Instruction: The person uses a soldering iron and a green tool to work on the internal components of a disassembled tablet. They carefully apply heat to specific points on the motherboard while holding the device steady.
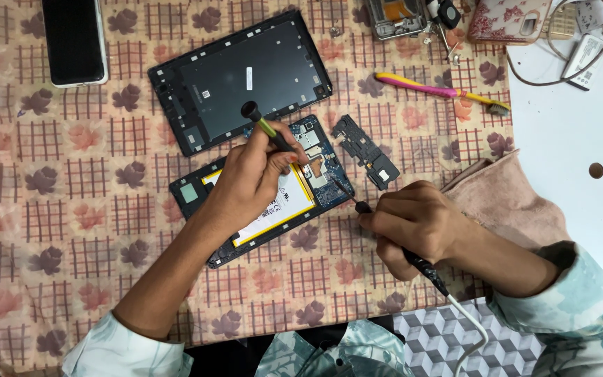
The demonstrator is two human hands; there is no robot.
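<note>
The opened tablet body with its blue circuit board and white, yellow-edged battery [284,202] lies face down near the middle of the flower-patterned check cloth [71,209], turned at a slant so both hands can meet over the board end. The left hand [246,183] rests on the battery, fingers closed round a green-and-black screwdriver [265,126] held upright, which steadies the body. The right hand [417,225] is clenched on a black corded soldering iron [392,241], its tip touching the board's edge. Just beside it lies a small removed black plastic cover [368,150]; the dark back panel [240,80] sits above.
</note>
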